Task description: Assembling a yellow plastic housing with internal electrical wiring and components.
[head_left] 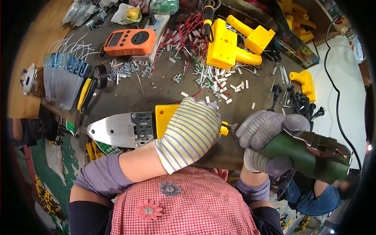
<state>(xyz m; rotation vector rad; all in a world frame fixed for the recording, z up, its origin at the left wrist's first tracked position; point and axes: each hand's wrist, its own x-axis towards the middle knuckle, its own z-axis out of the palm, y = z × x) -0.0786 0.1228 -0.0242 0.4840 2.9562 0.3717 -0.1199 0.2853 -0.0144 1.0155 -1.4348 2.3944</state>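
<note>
My left hand (192, 131), in a striped glove, is closed round the yellow plastic housing (164, 117) of a tool with a flat, pointed silver metal plate (111, 129). That tool lies across the near edge of the bench, plate to the left. My right hand (264, 133), in a grey glove, is wrapped round a green cylindrical power screwdriver (301, 154) with a metal lever along its side. The screwdriver's dark nose (234, 127) points left at the end of the yellow handle (224, 128). Whether the two touch is hard to tell; my left fingers are partly hidden.
Beyond my hands lie loose screws, nuts (124, 70) and white pieces (229, 101). Yellow housings (222, 45), an orange multimeter (130, 42) and red wires (188, 29) stand farther back. Pliers (87, 94) are left; black plug cords (309, 107) right. Another person's blue clothing (313, 199) shows lower right.
</note>
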